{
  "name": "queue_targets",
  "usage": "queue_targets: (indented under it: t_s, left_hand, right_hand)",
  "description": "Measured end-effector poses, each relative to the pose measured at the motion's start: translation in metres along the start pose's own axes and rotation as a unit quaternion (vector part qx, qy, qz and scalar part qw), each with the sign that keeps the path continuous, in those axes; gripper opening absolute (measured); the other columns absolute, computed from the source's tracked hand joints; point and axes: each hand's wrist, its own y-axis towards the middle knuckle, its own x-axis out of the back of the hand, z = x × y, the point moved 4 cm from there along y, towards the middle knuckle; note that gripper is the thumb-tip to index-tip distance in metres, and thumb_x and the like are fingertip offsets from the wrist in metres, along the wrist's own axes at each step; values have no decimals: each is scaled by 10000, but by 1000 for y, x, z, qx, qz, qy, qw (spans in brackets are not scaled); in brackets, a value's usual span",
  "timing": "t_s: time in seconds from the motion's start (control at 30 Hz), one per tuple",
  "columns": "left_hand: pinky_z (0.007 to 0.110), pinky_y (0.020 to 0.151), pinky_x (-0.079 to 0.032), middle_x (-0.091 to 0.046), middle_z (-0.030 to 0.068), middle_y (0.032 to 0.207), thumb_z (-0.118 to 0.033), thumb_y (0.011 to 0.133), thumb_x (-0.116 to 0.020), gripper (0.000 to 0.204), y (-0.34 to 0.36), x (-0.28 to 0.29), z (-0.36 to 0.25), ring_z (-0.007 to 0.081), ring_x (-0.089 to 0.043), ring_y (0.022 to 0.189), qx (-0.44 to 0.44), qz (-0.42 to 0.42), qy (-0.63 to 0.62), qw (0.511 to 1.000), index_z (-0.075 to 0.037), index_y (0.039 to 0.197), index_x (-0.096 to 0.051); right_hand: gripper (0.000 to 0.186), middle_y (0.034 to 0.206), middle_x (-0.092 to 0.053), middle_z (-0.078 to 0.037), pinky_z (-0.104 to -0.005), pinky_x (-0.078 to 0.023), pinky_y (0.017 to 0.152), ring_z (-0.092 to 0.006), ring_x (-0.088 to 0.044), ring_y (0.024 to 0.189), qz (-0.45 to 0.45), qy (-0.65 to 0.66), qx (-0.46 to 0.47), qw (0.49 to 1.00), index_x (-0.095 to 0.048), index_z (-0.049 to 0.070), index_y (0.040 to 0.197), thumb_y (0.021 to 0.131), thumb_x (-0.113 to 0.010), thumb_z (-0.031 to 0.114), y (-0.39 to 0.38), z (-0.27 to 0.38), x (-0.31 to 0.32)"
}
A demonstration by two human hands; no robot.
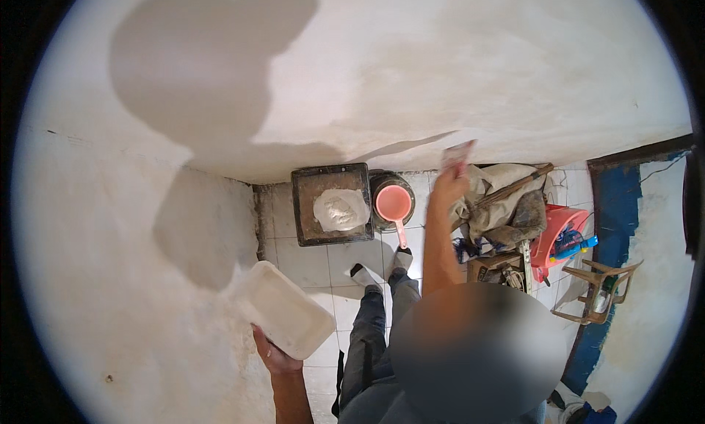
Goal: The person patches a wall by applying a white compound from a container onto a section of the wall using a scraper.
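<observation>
My left hand (275,354) grips a cream rectangular tray (290,306) from underneath, low at the left beside the wall. My right hand (449,189) is raised in front of the wall (382,78), closed on a small flat pinkish-red object (457,156); its exact kind is hard to tell. Below, on the floor, a dark square tray (308,225) holds a pile of white powder (339,209) on a pale sheet. Right of it, a pink dipper (393,202) rests on a dark round container (382,225). A blurred oval hides part of the lower right.
The tiled floor (308,262) runs between two plastered walls. At right are bundled beige cloth (492,181) with poles, a red plastic tub (551,233) with blue things, a wooden box (488,270), and a brown stool frame (595,288) beside a blue-edged wall (617,203).
</observation>
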Motion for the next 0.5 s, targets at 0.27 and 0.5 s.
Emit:
queue_targets:
  t_s: [0.27, 0.5]
  left_hand:
    - [470, 1003, -481, -505, 97, 1382, -483, 985, -458, 603, -4, -8, 8, 285, -534, 1221, -4, 13, 10, 1000, -98, 1442, -376]
    - [468, 996, -485, -509, 91, 1378, -483, 993, -439, 589, -7, -18, 0, 279, -537, 1215, -1, 26, 24, 999, -100, 1437, -383]
  right_hand:
    - [368, 858, -661, -289, -502, -512, 659, -460, -642, 723, 83, -86, 57, 991, -636, -47, 1167, 949, -485, 208, -95, 73, -92]
    - [223, 864, -675, -212, -422, -512, 712, -383, -648, 792, 209, 106, 228, 945, -673, -16, 1040, 844, -618, 76, -207, 122, -84]
